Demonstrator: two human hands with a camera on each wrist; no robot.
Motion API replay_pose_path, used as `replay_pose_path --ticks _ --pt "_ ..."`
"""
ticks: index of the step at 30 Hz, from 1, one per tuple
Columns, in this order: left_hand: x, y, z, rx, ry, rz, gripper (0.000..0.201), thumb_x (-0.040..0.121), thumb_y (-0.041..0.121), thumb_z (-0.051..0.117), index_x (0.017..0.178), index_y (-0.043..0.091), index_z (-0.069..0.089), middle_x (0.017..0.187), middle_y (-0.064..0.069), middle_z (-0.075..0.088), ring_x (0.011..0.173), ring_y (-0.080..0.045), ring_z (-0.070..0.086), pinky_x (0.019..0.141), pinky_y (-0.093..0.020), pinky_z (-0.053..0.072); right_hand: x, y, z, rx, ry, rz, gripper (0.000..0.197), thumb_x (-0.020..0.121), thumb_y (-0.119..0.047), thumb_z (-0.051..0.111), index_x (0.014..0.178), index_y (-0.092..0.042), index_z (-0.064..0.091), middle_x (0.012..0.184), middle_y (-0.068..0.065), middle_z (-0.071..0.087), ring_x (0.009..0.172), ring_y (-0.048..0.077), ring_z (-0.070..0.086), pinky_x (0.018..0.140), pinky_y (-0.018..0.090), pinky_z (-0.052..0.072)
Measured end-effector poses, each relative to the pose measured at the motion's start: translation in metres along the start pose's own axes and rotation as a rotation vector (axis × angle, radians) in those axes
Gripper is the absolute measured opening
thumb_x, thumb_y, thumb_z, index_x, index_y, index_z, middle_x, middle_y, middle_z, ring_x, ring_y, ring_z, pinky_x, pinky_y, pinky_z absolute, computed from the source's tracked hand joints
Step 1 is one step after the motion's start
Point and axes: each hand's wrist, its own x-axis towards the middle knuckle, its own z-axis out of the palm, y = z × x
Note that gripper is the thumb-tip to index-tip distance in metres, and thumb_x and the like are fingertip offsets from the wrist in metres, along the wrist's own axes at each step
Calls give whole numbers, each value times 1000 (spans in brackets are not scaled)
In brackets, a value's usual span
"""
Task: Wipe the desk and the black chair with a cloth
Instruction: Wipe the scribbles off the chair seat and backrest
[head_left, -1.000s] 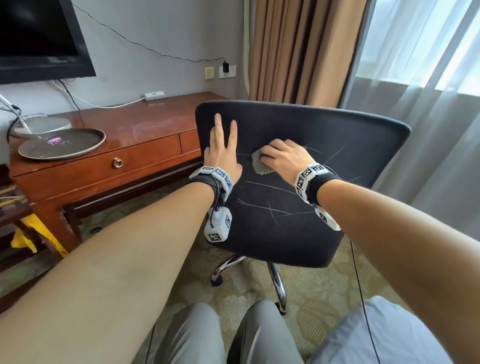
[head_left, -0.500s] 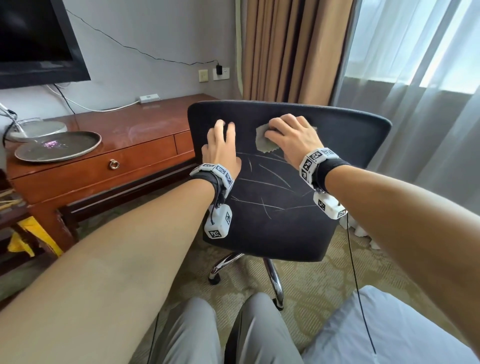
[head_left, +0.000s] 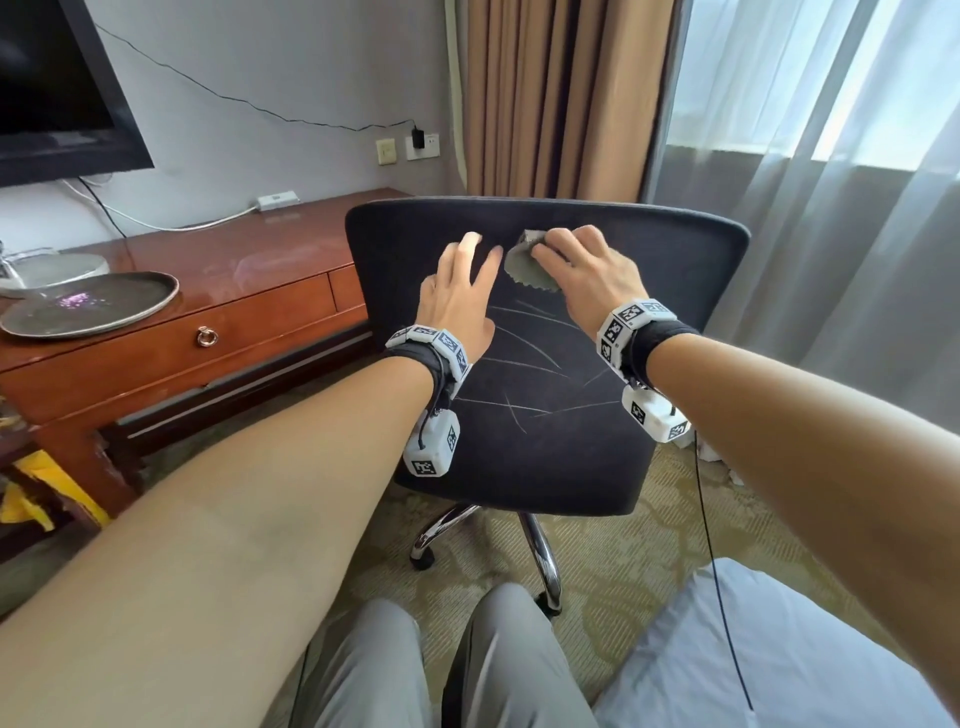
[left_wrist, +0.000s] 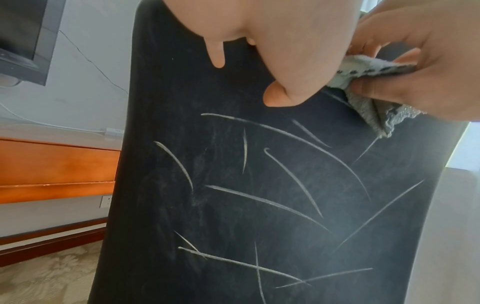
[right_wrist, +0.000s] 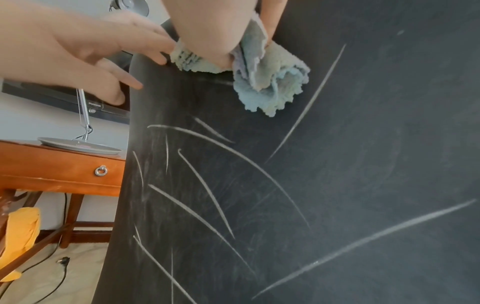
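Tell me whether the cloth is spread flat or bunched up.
Bunched up: the cloth sits crumpled in folds under the right hand against the chair.

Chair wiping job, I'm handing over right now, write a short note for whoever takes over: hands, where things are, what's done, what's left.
Right hand: grip on the cloth, pressing it to the chair back, near the top edge.
Left hand: open, fingers spread flat on the chair back just left of the cloth, steadying it.
Done: can't tell how much has been wiped.
Left: pale streaks cover the middle and lower back below both hands. The desk is to the left with a tray on it; whether it was wiped can't be told.
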Motion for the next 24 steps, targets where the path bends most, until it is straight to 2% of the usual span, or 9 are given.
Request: replay_pose_path --ticks 4,6,9,14,17,21,24 --pt "2 -2 4 16 7 -2 91 76 10 72 152 19 25 156 -12 16 144 -31 20 99 -43 46 -2 -7 17 -28 -65 -65 39 82 -4 56 120 -12 57 116 2 56 101 27 50 48 28 42" --pt "1 -3 6 20 11 -2 91 76 9 71 153 19 24 156 -12 16 144 -31 19 99 -43 46 -3 -11 25 -32 -105 -107 34 83 -6 51 114 -13 61 112 1 57 99 27 52 49 28 39" --pt "-1 -3 9 16 11 -20 93 76 8 71 154 18 21 158 -12 13 146 -30 17 103 -44 45 -3 -17 38 -38 -192 -180 37 85 -13 37 105 -15 67 107 -2 59 97 27 54 58 32 47" --pt "-2 -4 9 24 -5 -35 94 77 8 70 155 19 18 159 -12 10 147 -29 16 106 -46 42 -4 -18 43 -104 -313 -251 21 86 -15 55 100 -19 70 108 -5 59 103 25 52 72 34 48" --pt "-3 -2 8 30 15 -30 92 76 7 69 154 18 21 158 -12 14 146 -30 18 106 -47 42 -11 -12 36 -139 -335 -237 20 80 -13 60 97 -20 69 105 -5 59 102 26 53 73 35 46" --pt "-2 9 6 24 42 -45 82 77 6 67 149 16 31 155 -14 21 143 -33 23 105 -45 42 -29 9 23 -132 -260 -121 34 69 -7 68 100 -20 64 105 -1 56 99 27 52 69 36 46" --pt "0 21 4 35 48 36 74 76 4 65 144 15 38 152 -13 26 141 -34 26 105 -45 40 -37 27 11 -95 -187 -27 46 65 -4 71 107 -19 60 110 2 54 101 29 50 69 39 47"
